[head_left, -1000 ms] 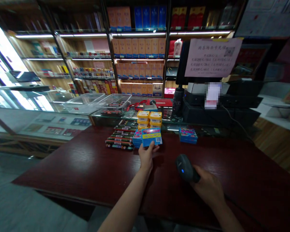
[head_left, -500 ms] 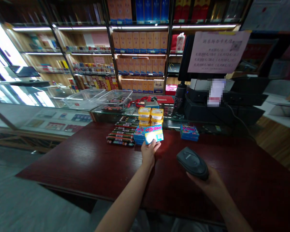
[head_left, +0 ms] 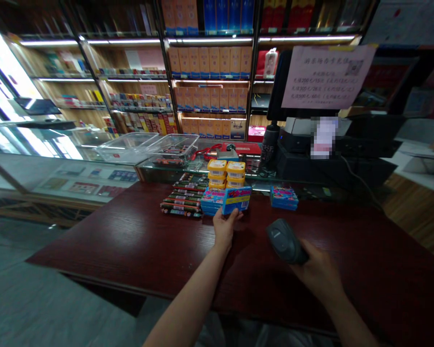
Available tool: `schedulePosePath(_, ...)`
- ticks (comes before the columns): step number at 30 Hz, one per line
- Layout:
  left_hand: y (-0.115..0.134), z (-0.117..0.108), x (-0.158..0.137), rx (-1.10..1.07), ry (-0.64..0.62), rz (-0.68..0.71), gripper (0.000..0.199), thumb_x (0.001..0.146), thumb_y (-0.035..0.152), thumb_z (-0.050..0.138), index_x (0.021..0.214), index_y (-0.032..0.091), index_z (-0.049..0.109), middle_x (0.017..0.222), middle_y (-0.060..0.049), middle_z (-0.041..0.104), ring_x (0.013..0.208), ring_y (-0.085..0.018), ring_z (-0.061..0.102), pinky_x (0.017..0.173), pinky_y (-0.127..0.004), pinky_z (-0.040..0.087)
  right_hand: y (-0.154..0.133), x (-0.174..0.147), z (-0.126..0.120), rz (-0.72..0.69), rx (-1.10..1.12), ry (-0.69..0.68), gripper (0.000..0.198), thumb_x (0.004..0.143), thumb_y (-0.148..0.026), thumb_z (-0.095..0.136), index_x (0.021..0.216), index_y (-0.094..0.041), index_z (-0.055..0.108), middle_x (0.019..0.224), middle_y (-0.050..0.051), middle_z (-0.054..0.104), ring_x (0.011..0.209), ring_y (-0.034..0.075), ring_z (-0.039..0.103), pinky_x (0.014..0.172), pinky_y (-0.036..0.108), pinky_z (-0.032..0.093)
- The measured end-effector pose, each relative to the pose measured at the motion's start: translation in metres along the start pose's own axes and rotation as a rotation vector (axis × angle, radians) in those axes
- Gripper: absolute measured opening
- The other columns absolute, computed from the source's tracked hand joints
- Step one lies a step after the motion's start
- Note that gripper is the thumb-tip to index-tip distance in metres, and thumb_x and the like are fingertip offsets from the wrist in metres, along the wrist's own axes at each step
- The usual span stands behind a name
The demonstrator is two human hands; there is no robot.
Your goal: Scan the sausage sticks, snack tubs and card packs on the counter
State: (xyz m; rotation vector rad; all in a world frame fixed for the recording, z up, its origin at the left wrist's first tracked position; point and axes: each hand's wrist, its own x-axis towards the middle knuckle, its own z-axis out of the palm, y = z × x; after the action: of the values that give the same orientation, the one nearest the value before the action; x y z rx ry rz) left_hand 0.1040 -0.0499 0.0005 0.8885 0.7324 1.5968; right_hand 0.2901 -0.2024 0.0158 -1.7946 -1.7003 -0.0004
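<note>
Head view shows you at a dark red desk [head_left: 148,246], your right hand [head_left: 321,270] wrapped round a scanner [head_left: 284,239], while your left hand [head_left: 224,228], beside a stack of boxes [head_left: 211,205], pinches a blue box [head_left: 235,199] tipped up by its lower edge, seemingly so its printed front (code [head_left: 245,204] at one corner) is left uncovered.

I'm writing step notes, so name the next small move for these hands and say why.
Probably move the blue box in the left hand rightward, onto the separate blue stack. The bright light on its face half a second ago is gone, the right hand holds the scanner apart from it, and the stack's packaging looks similar.
</note>
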Motion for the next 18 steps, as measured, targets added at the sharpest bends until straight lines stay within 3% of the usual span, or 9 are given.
schedulePosePath(3, 0.014, 0.001, 0.007, 0.17, 0.014, 0.175, 0.032, 0.063, 0.038, 0.078, 0.08, 0.014, 0.067, 0.071, -0.001, 0.066, 0.063, -0.014, 0.062, 0.066, -0.03, 0.054, 0.011, -0.003, 0.009, -0.082, -0.227, 0.083, 0.028, 0.078, -0.026, 0.051, 0.102, -0.018, 0.061, 0.091, 0.01, 0.072, 0.078, 0.025, 0.067, 0.065, 0.033, 0.046)
schedulePosePath(6, 0.04, -0.005, 0.022, 0.45, 0.049, 0.5, 0.018, 0.07, 0.035, 0.072, 0.075, 0.018, 0.069, 0.07, 0.0, 0.064, 0.067, -0.014, 0.058, 0.066, -0.027, 0.049, 0.02, -0.007, 0.019, -0.163, -0.29, 0.109, 0.028, 0.079, -0.021, 0.047, 0.103, -0.017, 0.06, 0.092, 0.009, 0.071, 0.079, 0.023, 0.067, 0.066, 0.032, 0.046)
schedulePosePath(8, 0.059, -0.014, 0.034, 0.671, 0.057, 0.731, 0.014, 0.075, 0.032, 0.068, 0.082, 0.021, 0.07, 0.076, -0.001, 0.064, 0.073, -0.015, 0.057, 0.069, -0.027, 0.047, 0.024, -0.009, 0.023, -0.179, -0.291, 0.115, 0.028, 0.078, -0.02, 0.047, 0.103, -0.017, 0.06, 0.092, 0.008, 0.071, 0.079, 0.022, 0.067, 0.068, 0.031, 0.046)
schedulePosePath(11, 0.077, -0.032, 0.049, 1.016, -0.038, 0.977, 0.018, 0.084, 0.025, 0.057, 0.096, 0.024, 0.07, 0.085, -0.003, 0.064, 0.079, -0.016, 0.056, 0.075, -0.03, 0.045, 0.027, -0.01, 0.025, -0.182, -0.292, 0.127, 0.027, 0.078, -0.02, 0.047, 0.102, -0.018, 0.06, 0.093, 0.009, 0.071, 0.079, 0.022, 0.067, 0.069, 0.031, 0.046)
schedulePosePath(14, 0.078, -0.047, 0.056, 1.343, -0.118, 1.072, 0.022, 0.087, 0.023, 0.052, 0.099, 0.027, 0.07, 0.086, -0.005, 0.065, 0.08, -0.018, 0.053, 0.076, -0.032, 0.04, 0.028, -0.011, 0.025, -0.177, -0.288, 0.125, 0.027, 0.077, -0.02, 0.047, 0.1, -0.018, 0.06, 0.094, 0.009, 0.071, 0.078, 0.022, 0.067, 0.067, 0.031, 0.047)
schedulePosePath(18, 0.067, -0.057, 0.056, 1.591, -0.067, 1.01, 0.021, 0.086, 0.026, 0.055, 0.099, 0.031, 0.071, 0.089, -0.006, 0.065, 0.087, -0.022, 0.051, 0.08, -0.038, 0.036, 0.029, -0.012, 0.027, -0.181, -0.277, 0.132, 0.028, 0.076, -0.019, 0.047, 0.101, -0.019, 0.06, 0.091, 0.008, 0.072, 0.076, 0.021, 0.067, 0.066, 0.03, 0.047)
